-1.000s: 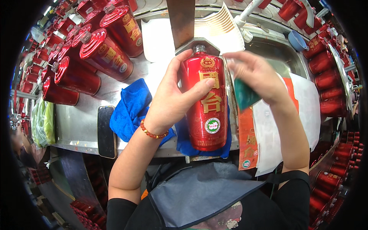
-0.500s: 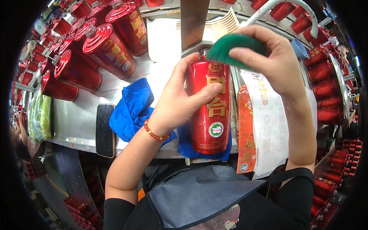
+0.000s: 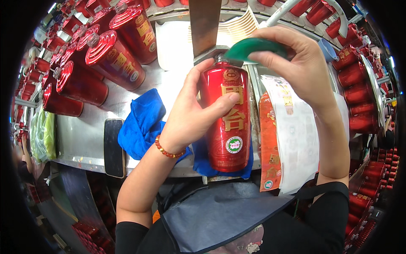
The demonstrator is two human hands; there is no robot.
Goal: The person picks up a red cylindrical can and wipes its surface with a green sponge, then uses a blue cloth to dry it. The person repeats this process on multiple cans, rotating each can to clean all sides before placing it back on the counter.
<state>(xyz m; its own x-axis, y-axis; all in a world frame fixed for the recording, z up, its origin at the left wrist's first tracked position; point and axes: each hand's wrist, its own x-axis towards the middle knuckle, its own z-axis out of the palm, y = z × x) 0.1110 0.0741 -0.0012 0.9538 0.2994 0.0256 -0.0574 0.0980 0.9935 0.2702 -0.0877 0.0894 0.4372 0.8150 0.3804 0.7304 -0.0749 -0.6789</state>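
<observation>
Bright white glare on the metal table

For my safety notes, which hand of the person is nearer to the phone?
Left. The left hand, on the red bottle, is right of the black phone, beyond a blue cloth; the right hand, holding a green tool, is farther right, past the bottle.

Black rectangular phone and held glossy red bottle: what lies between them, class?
In the head view: a crumpled blue cloth, partly hidden by the left wrist and orange beaded bracelet.

Factory workshop here, metal workbench, red bottles crowding it, more bottles lined up at right, grey work apron.
</observation>
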